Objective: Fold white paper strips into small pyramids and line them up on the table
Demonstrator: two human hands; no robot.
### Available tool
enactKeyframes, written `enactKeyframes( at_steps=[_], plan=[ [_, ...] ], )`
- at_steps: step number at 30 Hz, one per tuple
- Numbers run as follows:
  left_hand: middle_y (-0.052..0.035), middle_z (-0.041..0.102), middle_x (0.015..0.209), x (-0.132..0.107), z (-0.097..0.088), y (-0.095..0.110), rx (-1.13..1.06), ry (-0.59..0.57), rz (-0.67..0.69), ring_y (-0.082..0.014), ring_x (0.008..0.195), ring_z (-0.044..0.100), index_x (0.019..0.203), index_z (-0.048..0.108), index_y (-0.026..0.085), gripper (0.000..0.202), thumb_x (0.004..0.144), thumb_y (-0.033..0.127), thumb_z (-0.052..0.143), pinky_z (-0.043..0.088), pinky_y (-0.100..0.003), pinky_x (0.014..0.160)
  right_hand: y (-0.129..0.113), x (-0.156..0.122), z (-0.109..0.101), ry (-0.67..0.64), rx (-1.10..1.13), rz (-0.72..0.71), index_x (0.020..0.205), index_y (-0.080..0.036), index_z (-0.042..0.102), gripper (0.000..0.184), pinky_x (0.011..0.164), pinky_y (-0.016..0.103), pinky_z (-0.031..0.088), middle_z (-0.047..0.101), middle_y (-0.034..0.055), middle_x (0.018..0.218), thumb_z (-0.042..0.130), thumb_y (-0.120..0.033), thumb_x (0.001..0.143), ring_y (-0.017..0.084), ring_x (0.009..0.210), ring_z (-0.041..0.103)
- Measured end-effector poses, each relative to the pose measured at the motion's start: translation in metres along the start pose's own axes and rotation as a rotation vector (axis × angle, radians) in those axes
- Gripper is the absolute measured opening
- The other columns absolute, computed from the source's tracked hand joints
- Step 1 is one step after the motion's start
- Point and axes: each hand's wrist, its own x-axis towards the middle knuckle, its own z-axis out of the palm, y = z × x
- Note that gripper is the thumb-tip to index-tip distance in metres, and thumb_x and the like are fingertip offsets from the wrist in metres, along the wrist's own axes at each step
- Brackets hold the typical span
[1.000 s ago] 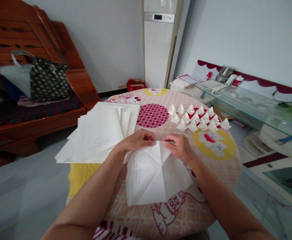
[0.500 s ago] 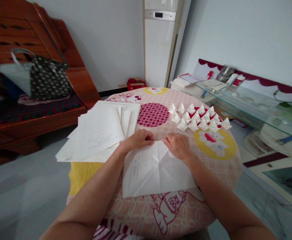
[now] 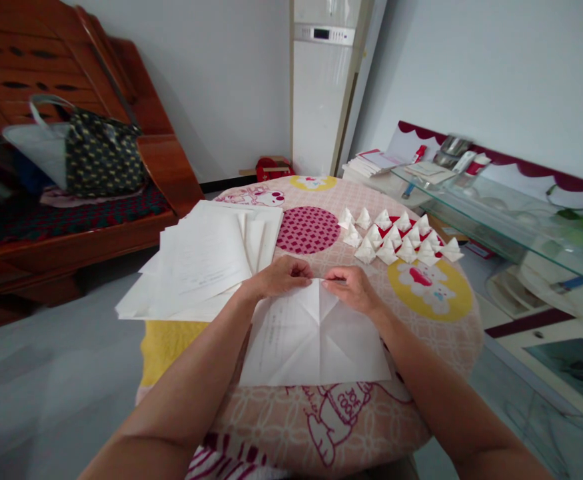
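Note:
A creased white sheet of paper [image 3: 316, 350] lies in front of me, with fold lines crossing near its middle and faint print on its left part. My left hand [image 3: 285, 276] pinches its far edge, fingers curled. Just to the right, my right hand [image 3: 352, 287] grips the same edge between thumb and fingers. A small gap separates the two hands. Several folded white paper shapes [image 3: 386, 250] with pointed tops stand in rows beyond my right hand. Left of my left hand is a loose stack of white paper [image 3: 196, 260].
A patterned pink cloth [image 3: 371, 433] covers the round table. At the right stands a glass-topped cabinet [image 3: 501, 220] holding cups and papers. A wooden bench [image 3: 166, 167] with a dark patterned bag [image 3: 104, 157] is at the left, and a tall white appliance [image 3: 321, 100] is behind.
My right hand has moved slightly left and its fingers have closed on the sheet's far edge, nearer my left hand. The sheet's near edge now lies straighter. The view has shifted a little.

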Motion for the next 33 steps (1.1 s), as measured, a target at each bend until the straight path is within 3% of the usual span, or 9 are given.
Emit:
enactKeyframes(
  at_steps=[11, 33],
  plan=[
    [0.0027, 0.059, 0.069, 0.003, 0.009, 0.01, -0.213, -0.026, -0.018, -0.0089, 0.063, 0.048, 0.079, 0.066, 0.013, 0.025, 0.075, 0.037, 0.073, 0.034, -0.022, 0.06, -0.009, -0.003, -0.001, 0.012, 0.112, -0.048, 0.074, -0.017, 0.069, 0.019, 0.061, 0.025, 0.041, 0.069, 0.0013, 0.071, 0.06, -0.032, 0.083, 0.014, 0.067, 0.058],
    [0.004, 0.054, 0.065, 0.004, 0.017, 0.013, -0.306, -0.015, -0.023, -0.0083, 0.061, 0.044, 0.077, 0.064, 0.013, 0.026, 0.074, 0.037, 0.075, 0.03, -0.023, 0.059, -0.017, -0.005, -0.003, 0.012, 0.141, -0.071, 0.069, -0.018, 0.062, 0.021, 0.058, 0.024, 0.036, 0.06, -0.0003, 0.064, 0.057, -0.031, 0.084, 0.013, 0.064, 0.051]
  ],
)
